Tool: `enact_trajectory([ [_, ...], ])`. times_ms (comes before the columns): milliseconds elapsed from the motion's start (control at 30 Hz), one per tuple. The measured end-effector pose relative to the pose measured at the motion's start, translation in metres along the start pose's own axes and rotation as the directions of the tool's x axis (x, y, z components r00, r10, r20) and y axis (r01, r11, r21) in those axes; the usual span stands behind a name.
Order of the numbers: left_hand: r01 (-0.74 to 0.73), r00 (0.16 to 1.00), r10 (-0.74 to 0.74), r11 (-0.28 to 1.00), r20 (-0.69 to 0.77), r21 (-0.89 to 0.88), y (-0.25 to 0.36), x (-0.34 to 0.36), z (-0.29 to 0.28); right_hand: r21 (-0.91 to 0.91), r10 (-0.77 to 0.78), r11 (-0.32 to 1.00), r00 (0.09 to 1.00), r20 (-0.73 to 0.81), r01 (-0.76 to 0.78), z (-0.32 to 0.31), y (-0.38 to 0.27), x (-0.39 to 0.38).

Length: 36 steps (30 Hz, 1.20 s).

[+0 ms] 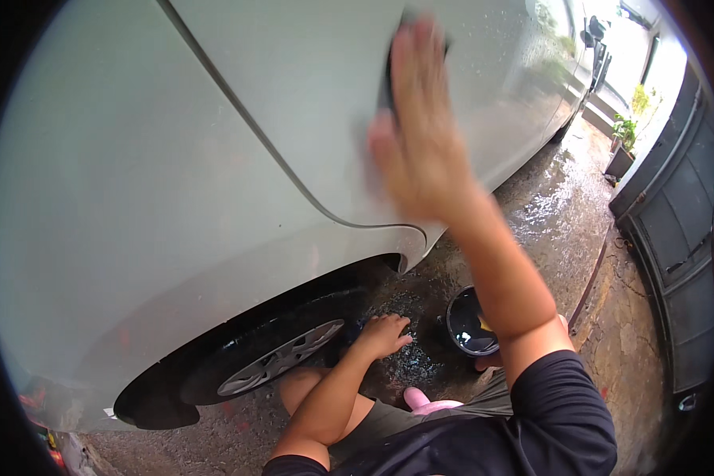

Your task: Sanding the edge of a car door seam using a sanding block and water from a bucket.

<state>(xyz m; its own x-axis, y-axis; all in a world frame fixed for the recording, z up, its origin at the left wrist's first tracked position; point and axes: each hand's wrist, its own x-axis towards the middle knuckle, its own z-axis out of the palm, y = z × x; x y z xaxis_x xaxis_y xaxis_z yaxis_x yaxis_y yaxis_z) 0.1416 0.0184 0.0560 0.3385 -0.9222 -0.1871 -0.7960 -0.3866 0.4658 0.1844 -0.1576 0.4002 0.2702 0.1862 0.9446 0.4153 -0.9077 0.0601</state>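
Note:
A silvery-white car [293, 95] fills the left and upper part of the view, its panel wet with drops toward the right. My right hand [424, 135], smeared by motion, lies flat against the rear door with my arm stretched up. Beneath its fingers is a dark pad [389, 79], perhaps a sponge, pressed on the panel; the hand hides most of it. My left hand [385, 336] hangs low beside my knee, near the tyre [206, 361], its fingers apart and nothing seen in them. The wheel's grey rim [282, 361] shows next to my left forearm.
A black bucket [451, 321] with dark liquid and something yellow stands right of my left hand. Foam and water cover the concrete floor [547, 206]. A pink thing [432, 406] is under me. At right are a dark metal gate [678, 214], a hose [591, 285] and a potted plant [623, 147].

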Motion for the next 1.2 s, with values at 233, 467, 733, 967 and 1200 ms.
enact_trajectory([
  [233,-0.01,0.999,0.007,0.998,-0.034,-0.067,-0.011,-0.007,0.006,0.093,0.09,0.987,0.94,0.329,-0.128,0.006,-0.049,-0.134],
  [467,0.111,0.994,-0.109,0.991,0.033,-0.078,-0.01,-0.02,-0.009,-0.01,-0.038,0.999,0.998,0.049,0.038,-0.003,0.003,0.012],
  [733,0.069,0.997,-0.066,0.996,0.041,-0.055,-0.008,-0.009,-0.006,0.002,-0.004,1.0,0.996,0.087,0.004,-0.002,0.024,-0.031],
  [967,0.03,0.999,-0.032,0.995,-0.024,-0.093,-0.015,-0.011,0.002,0.141,0.066,0.984,0.965,0.255,-0.105,0.005,-0.015,-0.161],
  [1200,0.092,0.995,-0.095,0.986,-0.018,-0.139,-0.011,-0.018,-0.005,-0.007,-0.043,0.999,0.991,0.123,0.044,-0.011,0.027,-0.02],
])
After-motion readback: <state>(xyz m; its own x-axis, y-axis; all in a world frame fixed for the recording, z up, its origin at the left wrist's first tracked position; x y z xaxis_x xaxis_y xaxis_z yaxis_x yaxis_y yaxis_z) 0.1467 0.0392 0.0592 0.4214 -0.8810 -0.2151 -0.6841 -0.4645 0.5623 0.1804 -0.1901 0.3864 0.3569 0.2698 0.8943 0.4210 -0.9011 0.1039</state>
